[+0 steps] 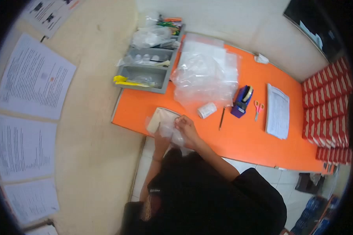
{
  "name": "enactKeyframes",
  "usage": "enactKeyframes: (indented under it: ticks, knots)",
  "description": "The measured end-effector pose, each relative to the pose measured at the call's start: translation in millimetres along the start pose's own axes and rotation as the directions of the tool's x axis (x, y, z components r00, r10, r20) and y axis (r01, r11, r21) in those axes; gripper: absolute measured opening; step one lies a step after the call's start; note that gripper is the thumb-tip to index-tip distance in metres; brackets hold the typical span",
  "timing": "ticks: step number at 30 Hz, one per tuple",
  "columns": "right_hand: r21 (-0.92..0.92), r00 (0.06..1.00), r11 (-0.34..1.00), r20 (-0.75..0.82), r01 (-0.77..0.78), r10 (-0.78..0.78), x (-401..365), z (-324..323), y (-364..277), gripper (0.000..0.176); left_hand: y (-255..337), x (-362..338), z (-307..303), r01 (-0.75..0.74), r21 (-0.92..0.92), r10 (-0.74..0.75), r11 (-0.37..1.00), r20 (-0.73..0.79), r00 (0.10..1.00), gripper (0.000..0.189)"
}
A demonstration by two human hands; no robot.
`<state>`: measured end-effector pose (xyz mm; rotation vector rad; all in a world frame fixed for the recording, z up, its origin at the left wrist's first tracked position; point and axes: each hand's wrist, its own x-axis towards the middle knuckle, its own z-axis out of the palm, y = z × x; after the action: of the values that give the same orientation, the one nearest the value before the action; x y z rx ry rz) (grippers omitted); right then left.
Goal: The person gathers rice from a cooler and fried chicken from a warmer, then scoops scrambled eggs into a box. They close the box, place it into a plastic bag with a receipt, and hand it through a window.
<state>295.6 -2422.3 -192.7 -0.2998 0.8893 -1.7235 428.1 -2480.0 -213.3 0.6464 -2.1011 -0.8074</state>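
At the near left edge of the orange table [231, 135], my left hand [161, 138] is closed on a clear plastic bag [168, 124]. My right hand [185, 127] grips the same bag from the right, its fingers pinched together near the bag's upper part. A cream-coloured item [156, 119] lies just behind the bag, partly covered by it; what it is cannot be made out. The lower part of the bag hangs between my wrists, over the table's edge.
Behind are a grey tray [163, 87] and a pile of plastic bags [204, 74]. To the right: a white roll [206, 110], black pen [222, 118], purple tape dispenser [239, 109], scissors [257, 111], papers [277, 111] and stacked red boxes [327, 105].
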Motion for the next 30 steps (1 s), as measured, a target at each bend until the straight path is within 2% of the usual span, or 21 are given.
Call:
enactKeyframes:
  ticks: [2, 4, 5, 6, 7, 8, 10, 12, 14, 15, 16, 17, 19, 20, 21, 23, 25, 27, 28, 29, 30]
  knots:
    - [-0.065, 1.0, 0.998, -0.022, -0.008, 0.007, -7.7, -6.4, -6.6, 0.006, 10.0, 4.9, -7.2, 0.187, -0.144, -0.187, 0.972, 0.013, 0.982, 0.016]
    - [-0.356, 0.951, 0.909, 0.287, 0.217, -0.115, -12.4, -9.2, -16.4, 0.022, 16.4, 9.9, -20.1, 0.388, -0.227, -0.396, 0.893, 0.009, 0.918, 0.016]
    - [-0.353, 0.955, 0.908, 0.265, 0.227, -0.135, -17.7, -7.6, -21.4, 0.022, 20.4, 6.5, -20.3, 0.381, -0.231, -0.384, 0.895, 0.036, 0.923, 0.016]
    - [-0.638, 0.876, 0.602, 0.377, 0.481, -0.301, -28.0, 6.3, -35.3, 0.036, 38.2, 9.6, -25.6, 0.361, -0.184, -0.347, 0.914, 0.107, 0.932, 0.022]
    - [-0.775, 0.762, 0.153, 0.53, 0.614, -0.371, -35.6, 13.9, -42.4, 0.051, 56.0, 14.2, -30.0, 0.338, -0.139, -0.313, 0.931, 0.176, 0.933, 0.028]
    - [-0.793, 0.761, 0.087, 0.539, 0.603, -0.361, -34.8, 2.0, -28.9, 0.064, 70.5, 18.6, -29.9, 0.336, -0.142, -0.307, 0.931, 0.193, 0.932, 0.028]
    - [-0.746, 0.736, 0.138, 0.577, 0.651, -0.355, -46.1, -16.8, -38.8, 0.06, 103.1, 29.5, -28.4, -0.146, -0.129, 0.188, 0.981, 0.428, 0.884, 0.038]
    - [-0.668, 0.8, 0.452, 0.416, 0.591, -0.432, -72.9, -28.5, -59.0, 0.042, 166.4, 64.8, -38.6, -0.12, -0.161, 0.179, 0.98, 0.432, 0.884, 0.041]
    - [-0.61, 0.873, 0.648, 0.166, 0.456, -0.459, -110.5, -47.6, -71.7, 0.035, 154.5, 65.6, -33.7, -0.068, -0.211, 0.154, 0.975, 0.421, 0.894, 0.042]
    - [-0.456, 0.909, 0.835, -0.119, 0.308, -0.399, -130.3, -58.2, -82.3, 0.033, 148.4, 65.7, -31.2, -0.043, -0.237, 0.141, 0.971, 0.415, 0.899, 0.043]
    - [-0.451, 0.868, 0.845, -0.25, 0.288, -0.429, -148.5, -69.1, -93.1, 0.031, 133.4, 64.1, -17.9, 0.264, -0.38, -0.152, 0.886, 0.3, 0.942, 0.045]
    - [-0.44, 0.809, 0.856, -0.377, 0.271, -0.451, -166.7, -80.0, -103.9, 0.029, 114.6, 60.4, -2.1, 0.5, -0.536, -0.451, 0.68, 0.232, 0.862, 0.047]
    - [-0.804, 0.589, 0.532, -0.301, 0.266, -0.75, -192.5, -114.8, -117.2, 0.025, 50.6, 43.7, 46.9, 0.69, -0.307, -0.616, 0.656, 0.311, 0.724, 0.052]
    - [-0.926, 0.47, 0.342, -0.233, 0.161, -0.851, -199.4, -140.4, -116.3, 0.023, 33.2, 37.6, 73.2, 0.661, -0.28, -0.592, 0.696, 0.296, 0.749, 0.054]
    - [-0.77, 0.396, 0.564, -0.438, 0.298, -0.807, -201.6, -166.2, -116.6, 0.025, 30.9, 35.4, 97.1, 0.632, -0.251, -0.568, 0.734, 0.285, 0.772, 0.057]
    - [-0.867, 0.352, 0.482, -0.415, 0.125, -0.839, -214.2, -221.0, -123.1, 0.035, 49.8, 53.2, 127.0, 0.591, -0.048, -0.569, 0.805, 0.218, 0.793, 0.061]
    - [-0.958, 0.582, 0.088, -0.236, -0.272, -0.778, -238.1, -228.7, -158.4, 0.053, 40.5, 59.9, 161.7, 0.576, -0.109, -0.555, 0.81, 0.172, 0.814, 0.058]
    - [-0.926, 0.581, 0.033, -0.263, -0.376, -0.77, -248.8, -196.5, -180.8, 0.058, 36.4, 64.2, 173.1, 0.558, -0.153, -0.544, 0.815, 0.128, 0.829, 0.055]
    - [-0.88, 0.579, -0.026, -0.288, -0.473, -0.763, -251.9, -176.0, -189.4, 0.063, 37.3, 67.7, 170.4, 0.542, -0.295, -0.485, 0.787, 0.247, 0.839, 0.053]
    - [-0.879, 0.579, -0.021, -0.295, -0.475, -0.76, -253.1, -152.2, -200.1, 0.063, 39.5, 70.2, 166.0, 0.531, -0.431, -0.406, 0.73, 0.351, 0.844, 0.052]
    - [-0.942, 0.565, -0.023, -0.182, -0.335, -0.805, -250.5, -128.1, -211.5, 0.056, 49.0, 71.1, 157.2, 0.532, -0.427, -0.407, 0.731, 0.352, 0.843, 0.052]
